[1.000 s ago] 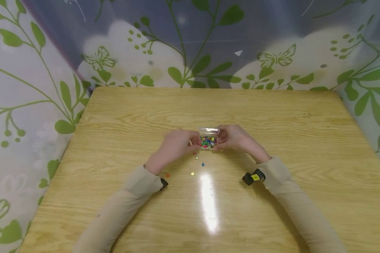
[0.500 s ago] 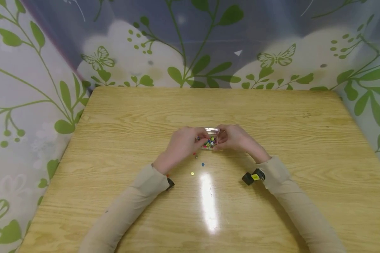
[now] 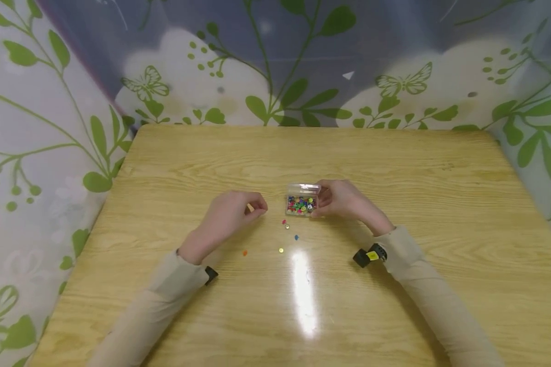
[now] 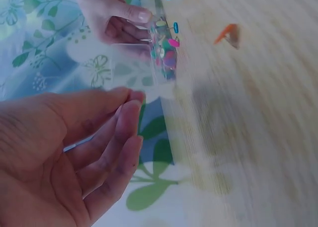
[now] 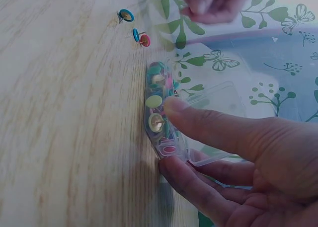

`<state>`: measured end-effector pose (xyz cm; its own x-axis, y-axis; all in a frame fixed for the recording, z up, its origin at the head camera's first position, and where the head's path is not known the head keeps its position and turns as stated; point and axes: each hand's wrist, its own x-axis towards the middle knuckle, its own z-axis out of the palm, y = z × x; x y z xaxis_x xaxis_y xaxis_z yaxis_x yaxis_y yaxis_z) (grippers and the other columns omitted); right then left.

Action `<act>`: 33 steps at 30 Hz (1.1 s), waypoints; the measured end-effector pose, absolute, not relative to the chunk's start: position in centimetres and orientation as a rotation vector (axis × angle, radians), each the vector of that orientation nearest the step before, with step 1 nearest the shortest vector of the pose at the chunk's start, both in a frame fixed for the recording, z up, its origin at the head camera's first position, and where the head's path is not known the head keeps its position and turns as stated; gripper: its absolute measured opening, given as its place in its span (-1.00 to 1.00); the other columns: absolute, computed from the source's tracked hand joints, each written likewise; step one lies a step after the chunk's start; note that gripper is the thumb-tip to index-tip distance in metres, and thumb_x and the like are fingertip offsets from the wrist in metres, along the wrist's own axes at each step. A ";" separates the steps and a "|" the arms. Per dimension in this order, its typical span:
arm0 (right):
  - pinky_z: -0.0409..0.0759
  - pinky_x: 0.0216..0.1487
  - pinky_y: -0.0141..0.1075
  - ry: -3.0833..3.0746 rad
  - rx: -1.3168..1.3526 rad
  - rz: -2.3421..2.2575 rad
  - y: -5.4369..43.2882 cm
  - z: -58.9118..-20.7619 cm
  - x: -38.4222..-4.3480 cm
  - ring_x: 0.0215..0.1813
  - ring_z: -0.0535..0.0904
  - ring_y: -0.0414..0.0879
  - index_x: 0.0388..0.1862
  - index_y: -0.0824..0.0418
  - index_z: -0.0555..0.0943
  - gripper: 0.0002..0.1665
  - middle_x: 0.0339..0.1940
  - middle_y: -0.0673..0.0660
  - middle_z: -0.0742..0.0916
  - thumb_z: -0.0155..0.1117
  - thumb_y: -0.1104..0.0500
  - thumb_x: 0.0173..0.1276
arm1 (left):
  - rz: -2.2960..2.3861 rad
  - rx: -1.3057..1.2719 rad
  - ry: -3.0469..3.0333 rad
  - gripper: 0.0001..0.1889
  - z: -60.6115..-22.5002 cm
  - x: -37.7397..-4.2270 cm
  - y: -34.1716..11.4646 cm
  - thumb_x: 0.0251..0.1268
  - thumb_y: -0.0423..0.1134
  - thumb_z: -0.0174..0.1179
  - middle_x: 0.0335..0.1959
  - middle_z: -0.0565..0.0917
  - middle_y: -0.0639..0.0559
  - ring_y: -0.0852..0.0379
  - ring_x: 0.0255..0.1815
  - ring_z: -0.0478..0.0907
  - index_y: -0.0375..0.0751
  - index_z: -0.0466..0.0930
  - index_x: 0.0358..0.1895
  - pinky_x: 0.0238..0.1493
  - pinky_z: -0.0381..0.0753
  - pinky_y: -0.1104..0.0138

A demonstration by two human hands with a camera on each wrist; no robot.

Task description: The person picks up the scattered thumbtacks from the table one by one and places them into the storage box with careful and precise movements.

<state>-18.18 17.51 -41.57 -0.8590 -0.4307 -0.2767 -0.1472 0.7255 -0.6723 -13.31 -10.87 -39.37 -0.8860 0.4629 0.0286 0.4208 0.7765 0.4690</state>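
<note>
My right hand point(image 3: 344, 200) grips a small clear plastic box point(image 3: 298, 214) by its right end, thumb on the near side and fingers beneath and behind in the right wrist view. Its hinged lid point(image 5: 223, 108) stands raised. Inside lie many colourful thumbtacks point(image 3: 301, 205). To the left of the box, my left hand point(image 3: 227, 216) hovers over the table, its fingers gently bent and the thumb tip meeting the index tip. In the left wrist view nothing shows between those fingertips. Loose on the wood are an orange thumbtack point(image 3: 245, 253), a yellow thumbtack point(image 3: 281, 250) and a blue thumbtack point(image 3: 296, 237).
A pink thumbtack point(image 3: 284, 221) and a gold thumbtack point(image 3: 287, 227) lie just in front of the box. The wooden table point(image 3: 418, 178) runs back to a wall point(image 3: 202, 86) covered in a leaf and butterfly print. A light glare crosses the wood nearer the front.
My left hand reached over the box half a second ago and has since drawn back to the left, uncovering the tacks inside. The right hand and the box stay in place.
</note>
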 end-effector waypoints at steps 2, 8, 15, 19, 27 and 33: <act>0.72 0.10 -0.12 2.511 -0.437 -0.929 17.6 -41.6 -18.2 0.03 0.71 0.12 0.23 0.35 0.53 -0.28 0.00 0.30 0.74 0.62 0.16 0.13 | 0.692 0.748 2.860 -0.95 -39.4 -12.9 -11.5 0.39 -0.22 0.31 -0.32 0.79 0.13 0.22 -0.42 0.65 -0.02 0.76 -0.23 -0.39 0.63 0.34; 0.72 0.09 -0.12 2.513 -0.438 -0.924 17.8 -41.7 -18.3 0.03 0.71 0.12 0.20 0.34 0.54 -0.30 -0.02 0.29 0.74 0.62 0.15 0.13 | 0.635 0.754 2.744 -0.97 -39.9 -11.3 -12.8 0.34 -0.23 0.36 -0.39 0.75 0.19 0.33 -0.46 0.57 0.00 0.73 -0.29 -0.43 0.57 0.42; 0.73 0.07 -0.15 2.514 -0.447 -0.930 17.9 -41.7 -18.4 0.01 0.72 0.12 0.16 0.35 0.56 -0.34 -0.04 0.28 0.75 0.62 0.15 0.13 | 0.610 0.797 2.642 -0.89 -40.8 -9.7 -13.8 0.24 -0.19 0.44 -0.49 0.67 0.26 0.38 -0.49 0.52 0.01 0.67 -0.34 -0.42 0.58 0.42; 0.73 0.08 -0.15 2.512 -0.448 -0.928 17.8 -41.6 -18.3 0.02 0.72 0.12 0.19 0.36 0.54 -0.31 -0.04 0.28 0.74 0.62 0.16 0.13 | 0.617 0.791 2.661 -0.88 -41.1 -9.4 -14.0 0.23 -0.21 0.45 -0.50 0.66 0.25 0.38 -0.49 0.51 0.00 0.66 -0.35 -0.42 0.58 0.41; 0.73 0.08 -0.15 2.505 -0.446 -0.946 17.6 -41.4 -18.2 0.01 0.72 0.12 0.20 0.37 0.54 -0.31 -0.03 0.30 0.75 0.61 0.19 0.13 | 0.568 0.701 2.721 -0.84 -40.7 -9.3 -14.4 0.15 -0.24 0.49 -0.49 0.67 0.21 0.33 -0.48 0.52 -0.03 0.64 -0.39 -0.42 0.57 0.38; 0.73 0.08 -0.15 2.497 -0.439 -0.953 17.5 -41.3 -18.1 0.01 0.72 0.12 0.20 0.37 0.54 -0.31 -0.03 0.30 0.75 0.61 0.19 0.14 | 0.654 0.704 2.729 -0.87 -41.0 -9.5 -14.4 0.21 -0.36 0.42 -0.50 0.67 0.18 0.30 -0.53 0.47 -0.07 0.65 -0.39 -0.47 0.52 0.41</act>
<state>-18.13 17.50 -41.30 -0.8574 -0.4330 -0.2783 -0.1376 0.7137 -0.6868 -9.46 -14.41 -41.01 -0.8526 0.5078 -0.1235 0.3966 0.7825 0.4800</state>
